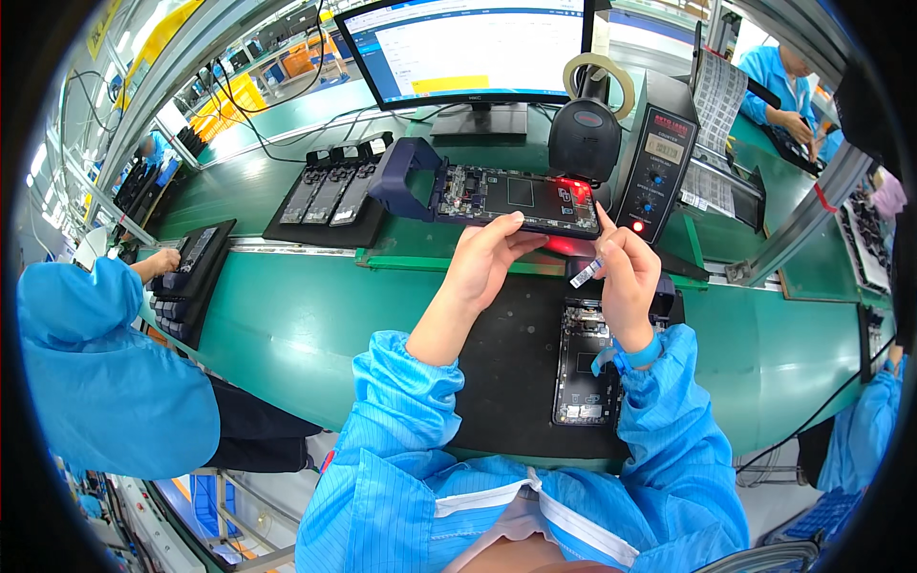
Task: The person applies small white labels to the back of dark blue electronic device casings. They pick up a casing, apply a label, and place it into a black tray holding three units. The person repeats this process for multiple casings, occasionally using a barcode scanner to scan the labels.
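My left hand [485, 263] grips the lower edge of an opened handheld device [516, 199], its circuit board facing up and a dark blue handle-like part [405, 178] at its left end. The device is raised over the bench, and red light from a black barcode scanner [583, 138] falls on its right end. My right hand [628, 277] is closed, pinching a small white barcode label [586, 274], with its index finger up by the device's right end. Below that hand, a second opened device [581, 372] lies on a black mat [506, 382], partly hidden by my right wrist.
Behind stand a monitor [468, 53] and a black control box [657, 158] with blue knobs; a tape roll [599, 81] hangs above the scanner. A black tray [325, 229] holds several devices. Co-workers sit left [105, 372] and far right [769, 86]. A metal post [812, 210] rises at right.
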### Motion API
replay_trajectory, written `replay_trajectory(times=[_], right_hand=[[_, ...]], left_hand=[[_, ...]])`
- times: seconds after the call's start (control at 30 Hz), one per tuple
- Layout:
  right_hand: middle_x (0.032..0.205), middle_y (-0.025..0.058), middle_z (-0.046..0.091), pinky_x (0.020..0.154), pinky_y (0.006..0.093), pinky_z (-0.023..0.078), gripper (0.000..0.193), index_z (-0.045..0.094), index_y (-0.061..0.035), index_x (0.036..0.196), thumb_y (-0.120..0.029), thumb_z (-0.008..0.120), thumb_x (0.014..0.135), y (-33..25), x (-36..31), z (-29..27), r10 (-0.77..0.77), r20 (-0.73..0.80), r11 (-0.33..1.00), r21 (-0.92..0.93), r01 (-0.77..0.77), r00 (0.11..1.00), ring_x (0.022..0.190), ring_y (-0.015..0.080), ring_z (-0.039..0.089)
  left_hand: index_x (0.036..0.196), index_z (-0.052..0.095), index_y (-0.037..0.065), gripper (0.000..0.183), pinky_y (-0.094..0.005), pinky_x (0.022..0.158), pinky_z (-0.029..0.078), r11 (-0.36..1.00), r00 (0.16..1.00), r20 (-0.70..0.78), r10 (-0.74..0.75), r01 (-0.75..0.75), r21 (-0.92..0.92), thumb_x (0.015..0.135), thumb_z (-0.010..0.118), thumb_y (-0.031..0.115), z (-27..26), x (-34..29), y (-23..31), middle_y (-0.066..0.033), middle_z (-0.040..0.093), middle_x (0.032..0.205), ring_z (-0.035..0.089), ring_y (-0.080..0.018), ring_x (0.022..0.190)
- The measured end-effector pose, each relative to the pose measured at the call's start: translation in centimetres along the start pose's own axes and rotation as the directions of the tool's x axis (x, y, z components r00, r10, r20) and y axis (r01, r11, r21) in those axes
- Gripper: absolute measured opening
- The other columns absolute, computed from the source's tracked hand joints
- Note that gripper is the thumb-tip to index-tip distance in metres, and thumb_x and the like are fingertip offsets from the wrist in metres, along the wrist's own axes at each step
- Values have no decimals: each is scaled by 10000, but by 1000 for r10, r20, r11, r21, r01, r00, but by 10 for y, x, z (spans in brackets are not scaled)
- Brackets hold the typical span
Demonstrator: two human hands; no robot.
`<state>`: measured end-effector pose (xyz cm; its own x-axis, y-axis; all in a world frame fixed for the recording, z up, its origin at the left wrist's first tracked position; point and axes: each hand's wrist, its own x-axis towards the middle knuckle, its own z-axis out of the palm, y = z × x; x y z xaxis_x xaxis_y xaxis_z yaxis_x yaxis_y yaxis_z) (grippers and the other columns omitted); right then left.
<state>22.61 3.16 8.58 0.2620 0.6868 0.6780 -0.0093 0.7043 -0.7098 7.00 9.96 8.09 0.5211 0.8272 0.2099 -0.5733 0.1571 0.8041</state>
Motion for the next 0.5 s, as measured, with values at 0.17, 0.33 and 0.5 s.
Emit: replay_trajectory(times=[0.17,0.33,0.5], right_hand=[[509,-17,401,1033,449,203,212,438,-29,582,-67,474,787,-3,-2,1,18,-30,1000,23,-18,999,522,53,360],[507,-20,397,1032,448,207,212,440,-31,584,-73,476,788,-4,-2,1,32,-28,999,-5,-32,999,522,51,359],[506,-30,388,1032,435,214,232,440,-36,590,-93,488,810,-5,-3,0,117,17,993,6,-117,993,515,37,352]], left_hand=[[968,570,-6,249,-447,880,408,999,1000,13,1,-1,-40,836,461,174,0,0,1,-147,597,962,564,-272,918],[1036,519,8,284,-452,882,403,998,999,5,-35,35,-58,848,440,205,-2,2,0,-136,567,1024,549,-271,942],[1071,485,17,295,-431,876,397,966,980,-143,-139,102,-239,860,426,215,1,4,0,-126,537,1057,520,-242,975]])
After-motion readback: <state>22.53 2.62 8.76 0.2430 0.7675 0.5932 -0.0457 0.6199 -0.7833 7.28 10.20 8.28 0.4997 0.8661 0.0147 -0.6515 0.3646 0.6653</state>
